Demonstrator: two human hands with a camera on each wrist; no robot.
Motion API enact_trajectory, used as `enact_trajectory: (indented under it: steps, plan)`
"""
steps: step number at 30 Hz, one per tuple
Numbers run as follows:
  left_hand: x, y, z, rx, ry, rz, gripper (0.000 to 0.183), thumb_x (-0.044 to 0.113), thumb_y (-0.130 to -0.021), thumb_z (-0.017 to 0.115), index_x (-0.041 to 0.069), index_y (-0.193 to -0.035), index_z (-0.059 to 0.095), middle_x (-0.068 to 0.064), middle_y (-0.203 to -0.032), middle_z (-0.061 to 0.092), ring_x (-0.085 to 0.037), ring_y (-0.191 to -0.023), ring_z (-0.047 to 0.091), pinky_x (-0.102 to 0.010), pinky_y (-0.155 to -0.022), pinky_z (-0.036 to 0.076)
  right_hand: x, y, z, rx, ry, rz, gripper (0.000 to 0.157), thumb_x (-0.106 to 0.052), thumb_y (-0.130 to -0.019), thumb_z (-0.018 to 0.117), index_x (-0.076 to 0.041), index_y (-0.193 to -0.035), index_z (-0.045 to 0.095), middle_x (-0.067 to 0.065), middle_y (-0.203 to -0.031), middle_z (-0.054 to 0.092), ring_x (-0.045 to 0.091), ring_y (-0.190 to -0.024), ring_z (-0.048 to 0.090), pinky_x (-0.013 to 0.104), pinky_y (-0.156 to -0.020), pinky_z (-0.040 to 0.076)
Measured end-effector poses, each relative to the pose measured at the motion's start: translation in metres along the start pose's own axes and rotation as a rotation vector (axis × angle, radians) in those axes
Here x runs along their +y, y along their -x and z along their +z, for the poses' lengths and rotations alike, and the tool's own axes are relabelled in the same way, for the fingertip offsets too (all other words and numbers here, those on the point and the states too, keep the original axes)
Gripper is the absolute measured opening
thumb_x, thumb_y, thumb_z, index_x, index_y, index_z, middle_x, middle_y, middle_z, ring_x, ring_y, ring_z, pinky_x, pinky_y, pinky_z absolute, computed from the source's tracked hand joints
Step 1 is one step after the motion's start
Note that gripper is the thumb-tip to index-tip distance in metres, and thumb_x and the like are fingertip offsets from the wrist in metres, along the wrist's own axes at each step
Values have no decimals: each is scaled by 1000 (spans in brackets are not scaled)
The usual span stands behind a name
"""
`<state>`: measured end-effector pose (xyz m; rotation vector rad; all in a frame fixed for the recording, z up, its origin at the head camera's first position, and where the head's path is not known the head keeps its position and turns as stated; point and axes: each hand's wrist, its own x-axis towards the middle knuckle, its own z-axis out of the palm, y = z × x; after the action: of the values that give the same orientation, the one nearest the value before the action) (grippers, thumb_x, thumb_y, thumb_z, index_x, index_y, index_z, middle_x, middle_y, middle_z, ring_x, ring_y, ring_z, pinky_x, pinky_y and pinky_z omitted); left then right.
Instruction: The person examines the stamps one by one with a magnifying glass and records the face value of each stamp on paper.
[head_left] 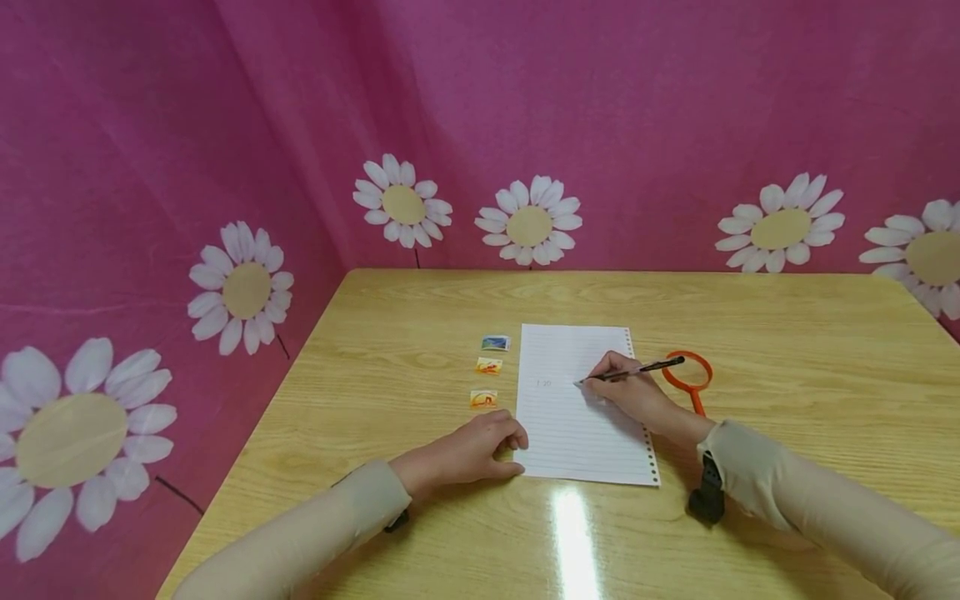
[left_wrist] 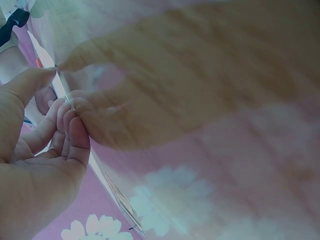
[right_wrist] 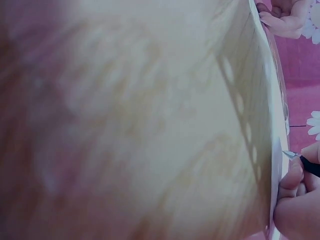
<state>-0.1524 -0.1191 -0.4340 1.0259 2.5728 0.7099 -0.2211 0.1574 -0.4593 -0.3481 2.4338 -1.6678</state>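
Sleeves, pair, pale: nearest the camera, entering from the lower corners.

Curtain, pink, daisy-printed: hung behind the counter and along its left side.

Counter, wood-grained, glossy: carried all the items below. Its shine suggested a smooth top on which loose paper would slide easily.

Sheet, one, ruled, punched along its right edge: lay flat between the hands, a few faint marks on its left half. Judged very light, limp and easily creased; best steadied by flat pressure near an edge, or lifted by a corner. The punched edge looked the likeliest to tear.

Left hand: fingers loosely bent, thumb set apart, tips resting on the sheet's lower left edge; nothing gripped.

Right hand: closed in a pinch about the pen, lying over the sheet's right half.

Magnifier, orange-rimmed: lay right of the sheet, partly behind the right forearm. Judged light and rigid, its lens liable to scratch; best taken by the handle.

Pen, dark, slim: slanted, tip at the paper or just above, contact uncertain. Judged light and stiff, properly held low, near the tip.

Cards, three, small, coloured: in a column just left of the sheet. Judged thin; best picked up by an edge.
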Motion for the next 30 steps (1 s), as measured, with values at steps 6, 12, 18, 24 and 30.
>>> enact_trajectory:
  steps: [6, 12, 18, 24, 30]
  plan:
    - [0, 0, 0, -6, 1, 0, 22, 19, -88, 72, 8, -104, 63, -1, -98, 58, -9, -88, 49, -18, -82, 44, -1, 1, -1, -19, -40, -6, 18, -5, -91, 64, 9, -97, 54, -7, -73, 57, 4, -61, 45, 20, -55, 35]
    - [0, 0, 0, -10, 9, -10, 22, 19, -89, 72, 8, -105, 63, -1, -98, 58, -9, -88, 48, -18, -82, 43, -1, 2, -1, -30, -46, -4, 15, -5, -90, 64, 6, -93, 54, -8, -72, 56, 4, -60, 43, 20, -54, 34]
    - [-1, 0, 0, -5, 1, -3, 22, 19, -89, 72, 8, -105, 63, -2, -99, 58, -9, -88, 49, -18, -82, 44, -1, 2, -2, -31, 7, 14, 16, -10, -91, 66, 4, -95, 59, -9, -73, 57, 4, -60, 44, 20, -54, 36]
    - [-1, 0, 0, -9, 3, -14, 22, 20, -89, 72, 8, -105, 62, -1, -98, 57, -8, -88, 48, -17, -82, 43, -1, 2, -2, -16, 45, 28, 19, -13, -91, 67, 3, -98, 60, -8, -75, 58, 4, -62, 44, 21, -55, 36]
    - [0, 0, 0, -16, 7, -26, 22, 20, -89, 72, 8, -105, 62, -1, -99, 57, -9, -88, 48, -18, -82, 43, 0, 1, -1, -9, 37, 32, 18, -12, -92, 66, 3, -99, 58, -6, -74, 55, 6, -60, 41, 22, -53, 34]
